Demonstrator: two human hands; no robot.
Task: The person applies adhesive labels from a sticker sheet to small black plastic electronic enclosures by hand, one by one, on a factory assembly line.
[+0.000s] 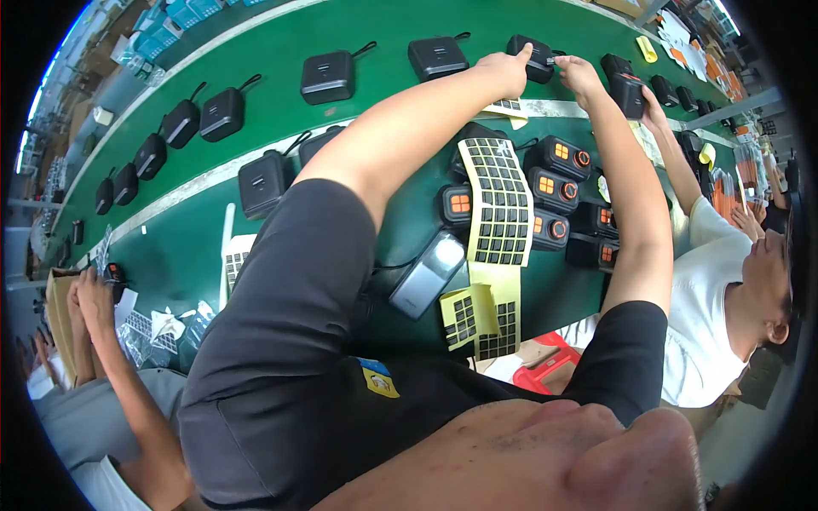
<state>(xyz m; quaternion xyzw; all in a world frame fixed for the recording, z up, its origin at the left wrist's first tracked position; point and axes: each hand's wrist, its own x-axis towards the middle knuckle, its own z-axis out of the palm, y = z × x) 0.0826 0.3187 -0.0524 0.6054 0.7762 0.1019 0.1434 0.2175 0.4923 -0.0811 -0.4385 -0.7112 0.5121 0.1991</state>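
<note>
Along the far side of the green counter [281, 34] I note a row of black boxes [327, 77] with wrist cords, spaced as if passing down a line. The left hand [504, 70] closes its grip on a black device [537, 58] at the counter's far edge, apparently steadying it. The right hand [578, 75] pinches at the same device's side; what sits in that grip I cannot tell. Nearer lie a yellow sheet of black pads [498, 200] and orange-buttoned units [558, 183], within reach.
</note>
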